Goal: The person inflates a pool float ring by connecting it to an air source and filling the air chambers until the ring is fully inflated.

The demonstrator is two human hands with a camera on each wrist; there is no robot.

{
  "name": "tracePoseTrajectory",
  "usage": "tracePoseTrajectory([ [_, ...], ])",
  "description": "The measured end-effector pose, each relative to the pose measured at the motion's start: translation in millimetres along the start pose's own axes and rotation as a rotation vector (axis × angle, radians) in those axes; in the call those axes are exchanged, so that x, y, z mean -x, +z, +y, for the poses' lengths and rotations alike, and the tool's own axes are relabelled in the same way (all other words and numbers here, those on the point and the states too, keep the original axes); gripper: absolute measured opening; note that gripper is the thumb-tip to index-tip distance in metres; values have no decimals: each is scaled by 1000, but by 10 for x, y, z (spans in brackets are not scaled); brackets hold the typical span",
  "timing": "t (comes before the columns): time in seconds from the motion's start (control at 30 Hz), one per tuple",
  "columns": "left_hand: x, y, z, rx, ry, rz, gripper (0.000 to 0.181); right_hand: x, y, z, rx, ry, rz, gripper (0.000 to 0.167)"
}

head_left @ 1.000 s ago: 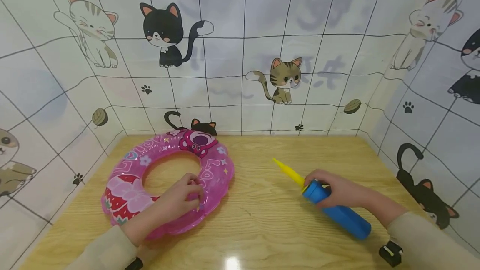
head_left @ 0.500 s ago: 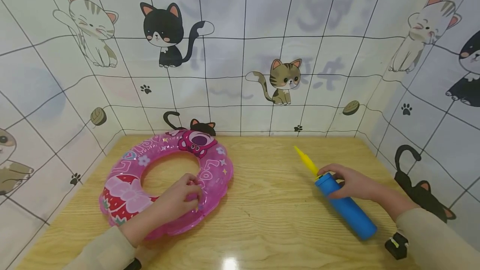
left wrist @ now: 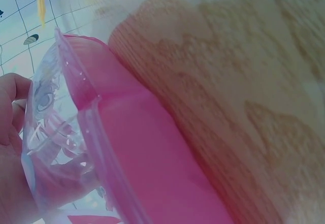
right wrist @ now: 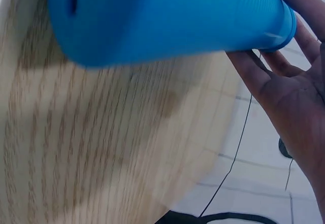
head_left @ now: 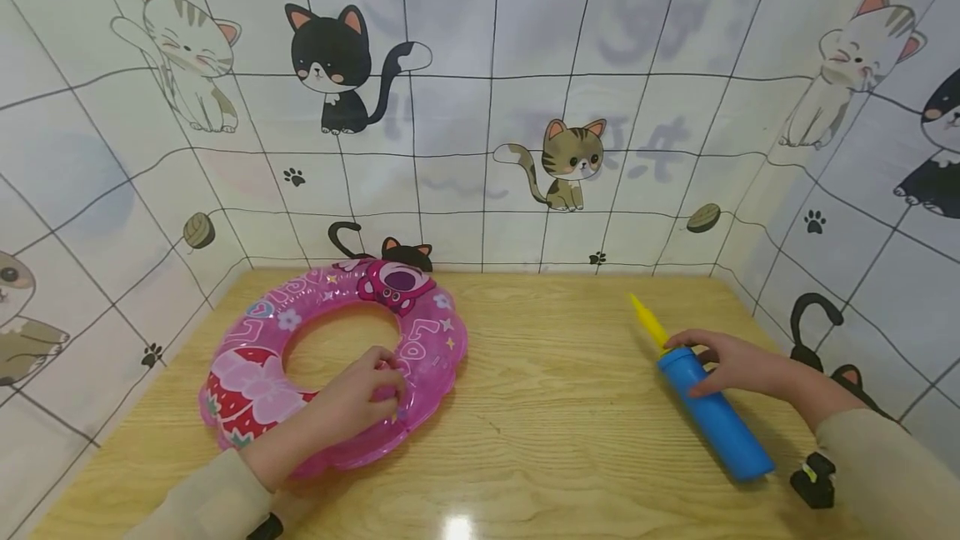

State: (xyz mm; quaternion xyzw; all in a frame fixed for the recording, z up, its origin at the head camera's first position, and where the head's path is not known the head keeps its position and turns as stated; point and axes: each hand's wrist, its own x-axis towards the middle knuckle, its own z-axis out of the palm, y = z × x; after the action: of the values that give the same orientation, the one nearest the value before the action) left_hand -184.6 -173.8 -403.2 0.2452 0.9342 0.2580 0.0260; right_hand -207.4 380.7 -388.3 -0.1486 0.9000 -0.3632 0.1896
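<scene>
On the left of the table lies an inflated pink swim ring point(head_left: 438, 373) with strawberry, flower and cartoon bear prints. My left hand point(head_left: 352, 394) is at its near right part, fingers curled and pinching at the ring's surface; what exactly lies between the fingertips is hidden. The left wrist view shows the ring's clear and pink film point(left wrist: 147, 153) beside that hand point(left wrist: 12, 142). On the right, my right hand point(head_left: 738, 365) grips a blue hand air pump point(head_left: 716, 419) near its top end. Its yellow nozzle point(head_left: 648, 322) points away and to the left.
Both things are on or just over a light wooden table point(head_left: 525, 432). A white cloth with a grid and cat prints point(head_left: 450, 107) stands round the back and sides. Bare wood point(head_left: 540, 340) lies between ring and pump.
My right hand has moved to the right with the air pump, away from the swim ring, and the pump has turned more upright in view. The left hand and ring have stayed in place.
</scene>
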Motion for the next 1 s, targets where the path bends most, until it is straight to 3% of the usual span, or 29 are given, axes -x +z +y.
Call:
tracePoseTrajectory([
  [0.37,-16,2,-2,-5,12,-2,20,68,-127,280,-70,51,-25,78],
  [0.67,9,-35,-4,-6,-9,-18,20,-37,-82,511,-152,33,-50,75],
  [1.0,-12,-7,-7,-17,-10,-14,20,-46,-104,450,-26,-13,-15,76],
])
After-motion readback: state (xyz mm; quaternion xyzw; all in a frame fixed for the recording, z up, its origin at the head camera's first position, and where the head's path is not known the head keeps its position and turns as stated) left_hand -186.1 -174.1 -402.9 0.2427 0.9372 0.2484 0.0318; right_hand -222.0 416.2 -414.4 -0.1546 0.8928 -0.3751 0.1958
